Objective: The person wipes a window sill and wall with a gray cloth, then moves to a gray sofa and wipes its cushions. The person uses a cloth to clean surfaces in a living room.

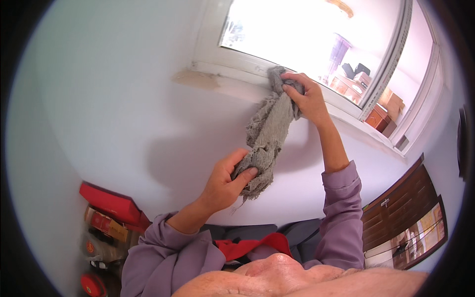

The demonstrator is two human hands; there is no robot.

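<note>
A grey, frayed cloth (pixel 272 126) is stretched at a slant between my two hands, in front of a white wall. My left hand (pixel 224 183) grips its lower end, thumb on the near side, and loose threads hang below. My right hand (pixel 306 97) pinches the bunched upper end against the bottom rail of a white window frame (pixel 237 68). Part of the cloth's top rests over that rail. Most of my left fingers are hidden behind the cloth.
Red boxes (pixel 107 198) and bags are stacked at the lower left. Dark cushions (pixel 245 231) line the wall's foot. At the right are a brown wooden door (pixel 404 200) and a dark round-edged object (pixel 462 143) on the wall. Brown stains (pixel 196 79) mark the sill's left end.
</note>
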